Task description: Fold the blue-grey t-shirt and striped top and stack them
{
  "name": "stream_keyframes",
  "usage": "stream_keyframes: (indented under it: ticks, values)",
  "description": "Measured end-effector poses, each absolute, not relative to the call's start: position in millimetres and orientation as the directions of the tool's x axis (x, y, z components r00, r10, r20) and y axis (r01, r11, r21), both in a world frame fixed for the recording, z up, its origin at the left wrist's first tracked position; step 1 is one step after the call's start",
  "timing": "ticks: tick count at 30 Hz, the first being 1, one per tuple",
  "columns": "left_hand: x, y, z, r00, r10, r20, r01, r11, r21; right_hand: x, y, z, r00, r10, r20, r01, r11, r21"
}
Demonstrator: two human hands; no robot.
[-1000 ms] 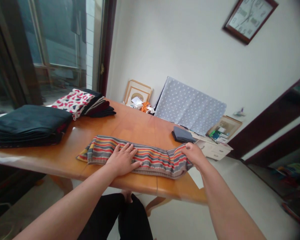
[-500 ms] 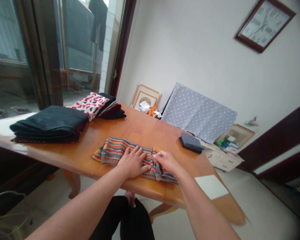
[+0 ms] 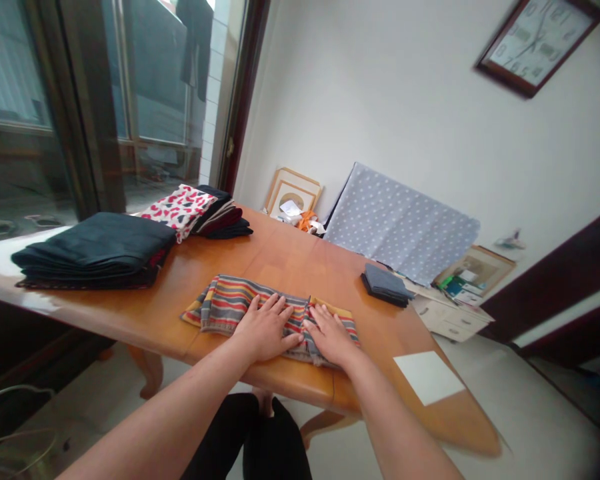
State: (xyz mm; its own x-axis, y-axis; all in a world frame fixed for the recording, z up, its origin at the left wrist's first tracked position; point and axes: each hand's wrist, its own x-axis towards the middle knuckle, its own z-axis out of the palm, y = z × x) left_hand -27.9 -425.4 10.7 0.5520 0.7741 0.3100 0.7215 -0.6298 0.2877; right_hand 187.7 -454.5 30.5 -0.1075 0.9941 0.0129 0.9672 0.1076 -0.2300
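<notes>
A striped garment [image 3: 233, 300] in red, grey and yellow lies folded along the front edge of the wooden table [image 3: 280, 257]. My left hand [image 3: 267, 327] rests flat on its middle, fingers spread. Flat on the right part lies my right hand [image 3: 330, 333], its fingers stretched out and a little apart. Neither hand grips the cloth. Both palms cover part of the stripes, and the exact kind of garment cannot be made out.
Dark folded cloth [image 3: 97, 247] is stacked at the left, beside a pile topped by heart-patterned fabric [image 3: 180, 210]. Grey folded cloth [image 3: 385, 283] and a pale sheet [image 3: 429, 378] lie to the right. A dotted cover [image 3: 400, 223] hangs behind the table.
My right hand has gone from pinching the cloth to lying flat on it. The bunched right part of the garment is now flatter. My left hand stays in place.
</notes>
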Motion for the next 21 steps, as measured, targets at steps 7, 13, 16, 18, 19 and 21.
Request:
stream_keyframes:
  ticks: [7,13,16,18,19,21]
  values:
    - [-26,-425,11,0.553,0.781,0.290,0.721,-0.623,0.303,181,-456,21,-0.077,0.995,-0.064,0.988,0.067,-0.139]
    - [-46,-417,27,0.528,0.795,0.301,0.685,-0.607,0.402,180,-460,28,-0.080,0.992,-0.095,0.983,0.063,-0.170]
    - [-76,-414,41,0.326,0.864,0.384,0.785,-0.474,0.400,180,-461,29,-0.087,0.989,-0.121,0.979,0.063,-0.192]
    - [-98,-416,49,0.106,0.917,0.386,0.884,-0.264,0.385,181,-461,29,-0.089,0.988,-0.129,0.979,0.063,-0.194]
    - [-109,-418,52,-0.002,0.934,0.358,0.916,-0.142,0.375,181,-461,29,-0.088,0.988,-0.128,0.979,0.063,-0.193]
    - [-125,-421,55,-0.162,0.950,0.267,0.935,0.062,0.349,182,-461,27,-0.091,0.988,-0.127,0.979,0.066,-0.191]
